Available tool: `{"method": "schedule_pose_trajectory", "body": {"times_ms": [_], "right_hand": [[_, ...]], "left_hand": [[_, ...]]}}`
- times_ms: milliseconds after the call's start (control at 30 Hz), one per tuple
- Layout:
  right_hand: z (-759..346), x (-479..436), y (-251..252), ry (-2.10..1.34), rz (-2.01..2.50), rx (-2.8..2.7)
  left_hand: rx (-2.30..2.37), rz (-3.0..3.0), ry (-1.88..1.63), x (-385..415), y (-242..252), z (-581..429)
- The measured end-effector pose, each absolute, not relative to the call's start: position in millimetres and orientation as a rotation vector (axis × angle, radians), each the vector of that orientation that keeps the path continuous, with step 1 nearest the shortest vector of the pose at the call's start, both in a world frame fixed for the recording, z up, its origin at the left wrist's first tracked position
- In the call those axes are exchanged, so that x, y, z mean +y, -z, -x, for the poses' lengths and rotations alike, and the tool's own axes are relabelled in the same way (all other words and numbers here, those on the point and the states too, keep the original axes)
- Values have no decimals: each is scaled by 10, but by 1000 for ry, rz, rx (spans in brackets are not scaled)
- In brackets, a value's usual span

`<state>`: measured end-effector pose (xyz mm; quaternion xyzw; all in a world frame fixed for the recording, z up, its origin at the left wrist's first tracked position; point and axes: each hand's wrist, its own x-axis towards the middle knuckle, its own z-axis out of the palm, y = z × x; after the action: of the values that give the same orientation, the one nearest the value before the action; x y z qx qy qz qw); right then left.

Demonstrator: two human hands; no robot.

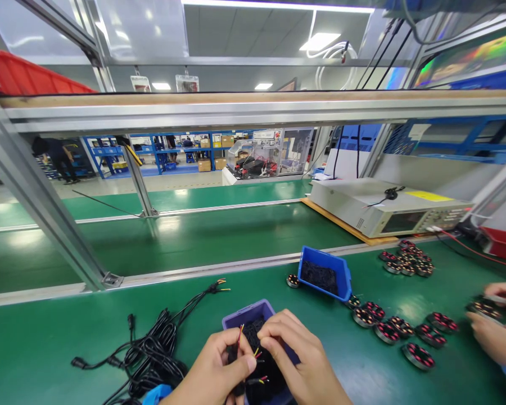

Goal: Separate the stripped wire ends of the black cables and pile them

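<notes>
My left hand (221, 365) is closed around several black cables (233, 353), whose stripped ends show thin red, yellow and white wires. My right hand (297, 351) is beside it, thumb and forefinger pinched together close to the wire ends; whatever lies between those fingertips is too small to make out. Beneath both hands stands a purple bin (248, 311) with small black pieces in it, partly covered by the hands. A tangled bundle of black cables (152, 354) lies on the green table to the left, with connectors and bare coloured wire ends.
A blue bin (346, 275) of black pieces stands behind the purple one. Round motor-like parts with copper windings (419, 356) are spread to the right, where another person's hands (495, 332) hold one. A grey instrument (383, 208) stands behind, and a metal frame post (46, 169) rises at left.
</notes>
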<state>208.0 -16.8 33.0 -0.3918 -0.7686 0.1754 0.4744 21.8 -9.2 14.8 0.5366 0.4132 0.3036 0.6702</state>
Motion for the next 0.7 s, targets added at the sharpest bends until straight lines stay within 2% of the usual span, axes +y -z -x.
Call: {"method": "schedule_pose_trajectory", "body": {"times_ms": [300, 700], "right_hand": [[-2049, -179, -378, -827, 986, -1827], [-2051, -180, -348, -779, 1079, -1690]], "left_hand": [[907, -1238, -687, -113, -104, -211], [899, -1130, -772, -90, -204, -220]]}}
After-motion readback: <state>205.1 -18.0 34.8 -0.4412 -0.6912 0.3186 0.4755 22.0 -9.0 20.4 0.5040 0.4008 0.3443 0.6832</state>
